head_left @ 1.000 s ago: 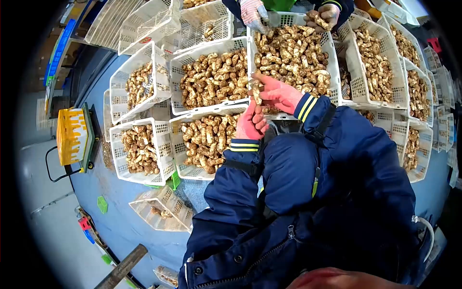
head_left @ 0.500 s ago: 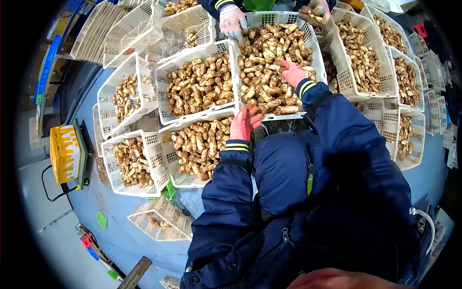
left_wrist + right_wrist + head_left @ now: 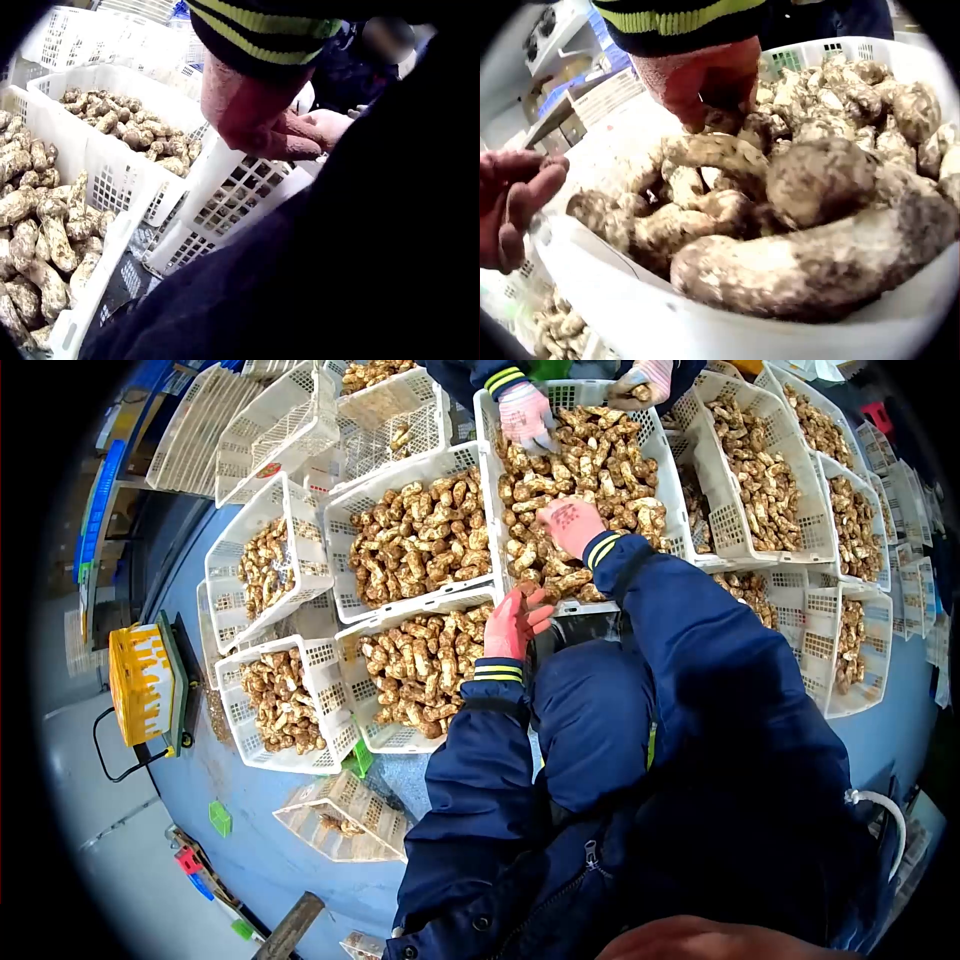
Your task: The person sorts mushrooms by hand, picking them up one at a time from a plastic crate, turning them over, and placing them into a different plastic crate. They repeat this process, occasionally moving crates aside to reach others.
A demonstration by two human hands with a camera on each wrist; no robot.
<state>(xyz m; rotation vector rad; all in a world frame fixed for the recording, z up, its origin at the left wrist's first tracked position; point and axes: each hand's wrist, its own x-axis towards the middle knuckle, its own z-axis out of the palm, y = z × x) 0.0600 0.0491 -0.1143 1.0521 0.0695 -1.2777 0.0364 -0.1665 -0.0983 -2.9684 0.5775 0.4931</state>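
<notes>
In the head view my right hand (image 3: 575, 525), in a pink glove, reaches down into the white crate (image 3: 684, 510) of brown-and-cream mushrooms (image 3: 590, 470). The right wrist view has its thumb and fingers bent down around a dark mushroom (image 3: 724, 120); the fingertips are partly hidden, and I cannot tell if they grip it. My left hand (image 3: 515, 622) is by that crate's near left corner, palm up, fingers loosely spread and holding nothing. A large curved mushroom (image 3: 795, 274) lies along the crate's near rim.
Across the crate, another person's gloved hand (image 3: 527, 418) touches the mushrooms, and their other hand (image 3: 640, 388) holds one. Mushroom-filled crates stand on both sides, including a left crate (image 3: 338, 550) and a right crate (image 3: 815, 510). A yellow-and-white box (image 3: 140, 680) sits on a cart.
The mushroom held between my two hands a second ago is out of them. My right hand has moved over the middle crate and down into its mushrooms; my left stays near the corner.
</notes>
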